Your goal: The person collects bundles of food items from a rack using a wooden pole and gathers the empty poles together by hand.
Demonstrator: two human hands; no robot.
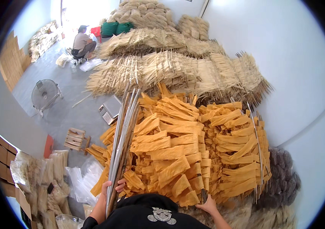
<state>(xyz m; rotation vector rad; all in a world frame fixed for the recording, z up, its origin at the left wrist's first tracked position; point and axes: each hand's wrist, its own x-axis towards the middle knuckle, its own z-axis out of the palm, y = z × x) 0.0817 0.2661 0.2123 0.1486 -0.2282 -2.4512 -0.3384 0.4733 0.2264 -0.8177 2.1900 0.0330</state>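
Fingers (121, 181) of the left hand (105, 190) are wrapped around a bundle of poles (121, 147), near its lower end. The left forearm rises from the lower edge, sleeve pushed back, and the poles stand steeply, tops leaning slightly right. The right hand (209, 206) is low at the near edge of the orange strips (181, 147), its thumb pointing left, at the near end of a dark stick (203, 195); whether its fingers close fully around the stick cannot be told. The right forearm slants up and leftward from the lower edge, bare.

The strips lie in overlapping layers directly ahead, filling the space before both hands. The poles cross in front of the left part of this heap, hiding some of it, and the black top (143, 208) covers part of its near side. A thin rod (256, 145) lies across the right section. Beyond are pale bundles (151, 72); dark bundles (282, 175) sit at right. To the left are a scale (113, 108) just beside the poles, a stool (74, 138), a fan (45, 93) and plastic bags (80, 185). A co-worker (81, 42) sits well apart, at upper left
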